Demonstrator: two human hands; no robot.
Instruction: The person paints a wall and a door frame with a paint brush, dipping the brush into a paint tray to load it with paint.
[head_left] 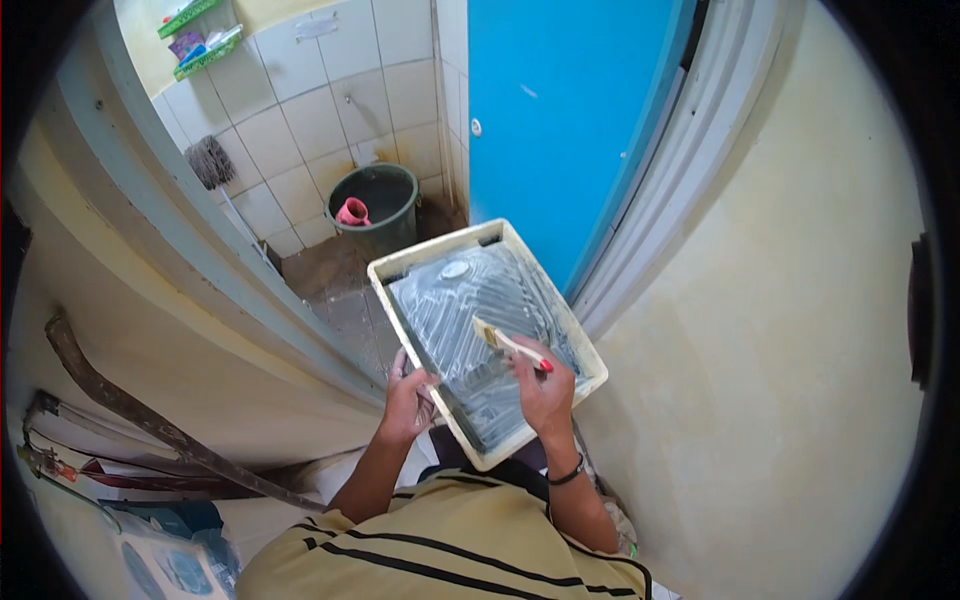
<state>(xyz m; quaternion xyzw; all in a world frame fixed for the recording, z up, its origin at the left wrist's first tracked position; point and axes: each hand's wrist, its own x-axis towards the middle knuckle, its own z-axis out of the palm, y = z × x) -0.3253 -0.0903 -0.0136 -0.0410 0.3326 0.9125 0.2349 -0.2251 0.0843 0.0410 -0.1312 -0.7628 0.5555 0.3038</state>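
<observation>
A rectangular paint tray (590,365) with a pale rim and a ridged dark floor smeared with white paint is held up in front of me, tilted in view. My left hand (405,398) grips its left edge, thumb over the rim and the other fingers mostly hidden beneath. In my right hand (545,390) is a paintbrush (515,347) with a pale, red-tipped handle. Its bristles point to the far left, over the tray's middle; whether they touch the painted surface I cannot tell. A dark band circles my right wrist.
Beyond a doorway, a dark green bucket (395,230) holds a pink dipper (352,212) by a tiled wall. A mop (212,165) leans at its left. A bright blue door (565,120) stands at the far right. At left, a brown pole (150,418) slants near stacked items.
</observation>
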